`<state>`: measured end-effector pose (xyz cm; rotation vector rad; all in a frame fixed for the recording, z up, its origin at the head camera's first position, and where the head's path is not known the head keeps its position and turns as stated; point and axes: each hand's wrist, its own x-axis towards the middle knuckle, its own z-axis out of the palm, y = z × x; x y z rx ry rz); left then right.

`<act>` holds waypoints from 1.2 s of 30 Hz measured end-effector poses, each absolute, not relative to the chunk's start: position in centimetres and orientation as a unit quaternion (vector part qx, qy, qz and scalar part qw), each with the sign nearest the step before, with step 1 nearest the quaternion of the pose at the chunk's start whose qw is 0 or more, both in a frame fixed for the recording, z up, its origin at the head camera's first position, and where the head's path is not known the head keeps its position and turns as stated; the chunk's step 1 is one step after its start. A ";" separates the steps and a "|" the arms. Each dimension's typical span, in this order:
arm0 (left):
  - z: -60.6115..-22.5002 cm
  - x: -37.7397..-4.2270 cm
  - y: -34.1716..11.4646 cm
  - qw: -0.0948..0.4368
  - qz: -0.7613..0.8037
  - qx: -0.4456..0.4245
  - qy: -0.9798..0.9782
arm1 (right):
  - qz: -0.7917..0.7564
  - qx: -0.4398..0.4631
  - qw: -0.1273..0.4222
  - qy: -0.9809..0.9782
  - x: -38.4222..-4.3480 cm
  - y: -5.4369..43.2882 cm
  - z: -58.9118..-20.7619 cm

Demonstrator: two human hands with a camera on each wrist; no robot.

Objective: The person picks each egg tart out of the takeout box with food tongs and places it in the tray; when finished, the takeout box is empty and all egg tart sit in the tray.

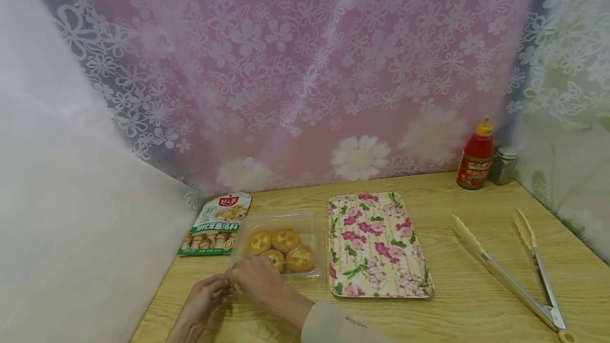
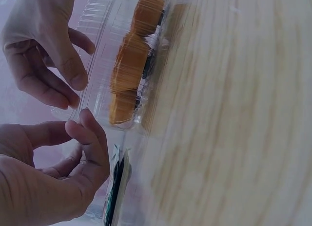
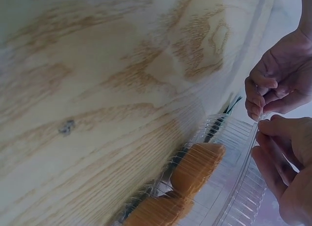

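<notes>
A clear plastic clamshell box (image 1: pixel 320 250) with several round yellow-orange pastries (image 1: pixel 286 238) inside stands left of the middle on the table. At its near left corner, my left hand (image 1: pixel 205 298) pinches the rim between thumb and fingertips. Right beside it, my right hand (image 1: pixel 259 279) pinches the same rim and hides part of the box from the head camera. The left wrist view shows the fingertips of the left hand (image 2: pixel 78 167) and right hand (image 2: pixel 46 55) meeting along the rim. In the right wrist view, pastries (image 3: pixel 197 167) show through the ribbed plastic wall.
Behind the box to the left lies a green and white food pouch (image 1: pixel 216 225). A floral tray (image 1: pixel 376 247) lies to its right, then metal tongs (image 1: pixel 517 274) with spread arms. A red sauce bottle (image 1: pixel 475 158) and a small lidded jar (image 1: pixel 504 165) stand at the back right.
</notes>
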<state>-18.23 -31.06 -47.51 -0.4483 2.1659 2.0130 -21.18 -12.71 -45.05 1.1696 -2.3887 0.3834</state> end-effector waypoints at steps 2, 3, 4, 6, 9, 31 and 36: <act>-47.5 -18.1 -31.1 0.077 0.669 -0.150 0.724 | 0.139 0.425 0.228 -0.865 -21.1 -12.8 -45.1; -47.5 -18.1 -31.2 0.079 0.668 -0.148 0.725 | 0.137 0.424 0.228 -0.866 -21.1 -12.8 -45.1; -47.4 -18.1 -31.2 0.082 0.667 -0.145 0.727 | 0.134 0.424 0.230 -0.866 -21.1 -12.8 -45.2; -47.4 -18.1 -31.3 0.085 0.666 -0.139 0.728 | 0.129 0.422 0.231 -0.867 -21.0 -12.8 -45.2; -47.6 -18.1 -31.2 0.085 0.667 -0.133 0.728 | 0.124 0.421 0.228 -0.869 -21.1 -12.7 -45.3; -47.0 -18.5 -30.9 0.072 0.657 -0.111 0.742 | 0.117 0.423 0.237 -0.867 -21.3 -12.5 -44.7; -47.0 -18.3 -30.8 0.071 0.655 -0.105 0.745 | 0.109 0.424 0.246 -0.865 -21.2 -12.4 -44.8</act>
